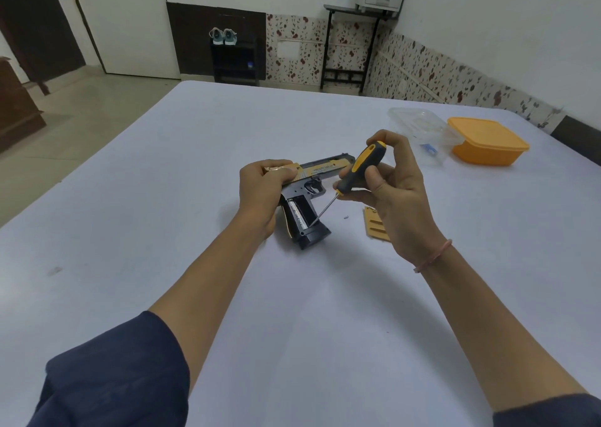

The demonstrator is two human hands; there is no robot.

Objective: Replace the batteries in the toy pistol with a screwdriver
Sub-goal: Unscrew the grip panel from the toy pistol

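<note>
A black and gold toy pistol (320,173) lies on its side on the white table (292,296). My left hand (263,189) grips the rear of its slide. The grip's battery bay is uncovered and one battery (296,216) lies in it. My right hand (387,182) holds a black and yellow screwdriver (357,166), whose tip reaches down to the lower end of the battery. The tan battery cover (374,226) lies on the table under my right wrist, and a small screw (346,217) sits left of it.
An orange lidded box (487,142) and a clear plastic container (419,127) stand at the back right of the table. The table's left edge runs diagonally toward the floor. A shoe rack and a black stand line the far wall.
</note>
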